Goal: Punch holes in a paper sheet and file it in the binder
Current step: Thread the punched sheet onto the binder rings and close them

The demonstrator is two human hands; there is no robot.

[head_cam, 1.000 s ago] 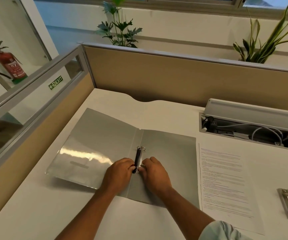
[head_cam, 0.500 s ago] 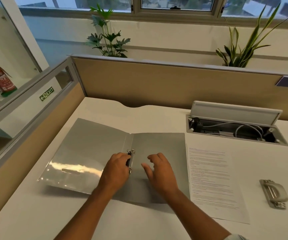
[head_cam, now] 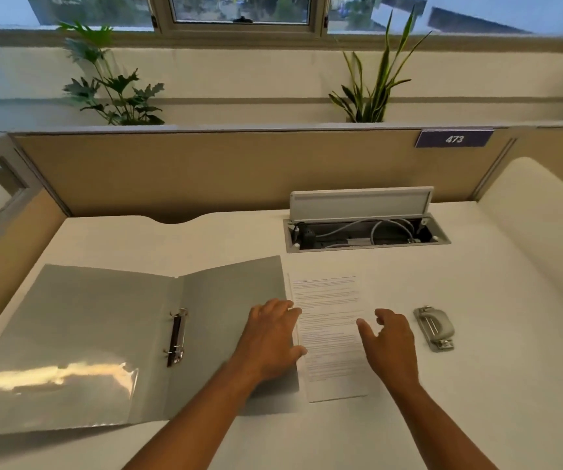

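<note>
Both hands have left the ring mechanism [head_cam: 176, 337] and moved right. The left hand [head_cam: 269, 337] lies flat on the open binder [head_cam: 103, 334] at the paper sheet [head_cam: 332, 337] edge; the right hand [head_cam: 390, 347] hovers open, empty — over the sheet's right edge. The sheet lies between binder and hole punch [head_cam: 434, 329], long axis pointing away from the person.
</note>
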